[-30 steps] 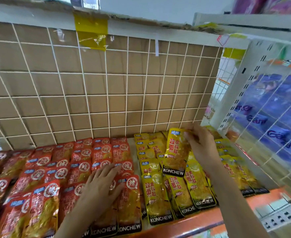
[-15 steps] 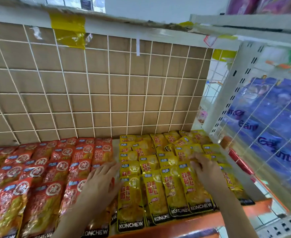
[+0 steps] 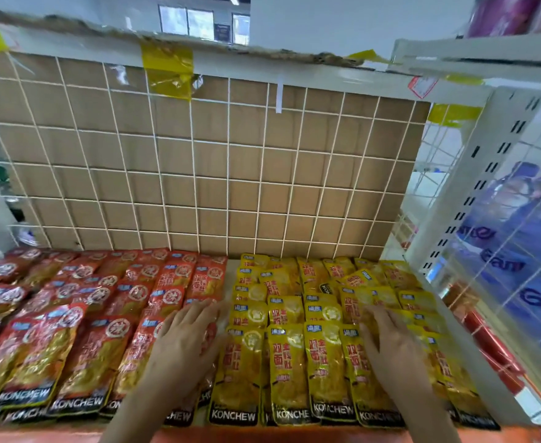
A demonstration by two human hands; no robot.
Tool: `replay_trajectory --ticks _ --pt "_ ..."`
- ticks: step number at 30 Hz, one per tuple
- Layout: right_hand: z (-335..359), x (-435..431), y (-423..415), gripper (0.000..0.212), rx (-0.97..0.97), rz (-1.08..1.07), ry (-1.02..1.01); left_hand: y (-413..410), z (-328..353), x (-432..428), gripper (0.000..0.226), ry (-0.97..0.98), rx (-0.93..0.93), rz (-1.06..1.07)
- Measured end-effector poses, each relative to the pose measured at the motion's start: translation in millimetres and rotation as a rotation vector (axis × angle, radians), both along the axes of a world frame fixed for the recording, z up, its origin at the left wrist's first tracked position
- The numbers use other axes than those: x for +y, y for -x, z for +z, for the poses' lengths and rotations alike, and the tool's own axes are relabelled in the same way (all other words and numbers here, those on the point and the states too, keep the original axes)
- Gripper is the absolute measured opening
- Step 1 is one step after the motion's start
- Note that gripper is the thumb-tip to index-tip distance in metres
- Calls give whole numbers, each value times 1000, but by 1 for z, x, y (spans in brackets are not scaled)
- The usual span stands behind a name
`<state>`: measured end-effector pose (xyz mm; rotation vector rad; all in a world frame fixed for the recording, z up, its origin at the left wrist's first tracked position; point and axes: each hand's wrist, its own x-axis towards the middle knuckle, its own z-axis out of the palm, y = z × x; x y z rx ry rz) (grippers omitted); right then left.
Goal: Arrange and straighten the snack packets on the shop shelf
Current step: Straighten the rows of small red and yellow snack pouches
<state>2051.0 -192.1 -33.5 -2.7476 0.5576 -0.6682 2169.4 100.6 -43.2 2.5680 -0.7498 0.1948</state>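
On the shelf [image 3: 262, 436], red packets [image 3: 103, 346] are partly covered by the flat, straight-fingered left hand [image 3: 186, 343], yellow packets [image 3: 288, 362] by the likewise flat right hand [image 3: 390, 343]; the leftmost red ones are cut off.

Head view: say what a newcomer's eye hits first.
Two blocks of colour dominate: red packets on the left, yellow packets on the right. The left hand lies flat on the red ones, the right hand on the yellow. Behind rises a cardboard-backed wire grid.
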Motion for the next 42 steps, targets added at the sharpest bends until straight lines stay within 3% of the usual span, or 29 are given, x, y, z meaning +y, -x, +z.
replay_trajectory --ticks 4,8,12,19,38,42 --pt "7 15 -9 31 -17 89 -16 5 3 17 63 1 16 111" --pt "15 39 -24 51 136 225 -112 11 8 46 64 -17 4 212" --pt "16 63 -41 66 158 336 -116 12 13 84 56 8 -39 279" --pt "17 125 -71 46 100 382 -68 -2 13 172 58 -25 -45 427" --pt "21 322 -128 48 221 313 -103 -68 5 384 57 -13 -13 389" --pt "18 347 -133 62 216 321 -87 -71 6 400 57 9 -17 371"
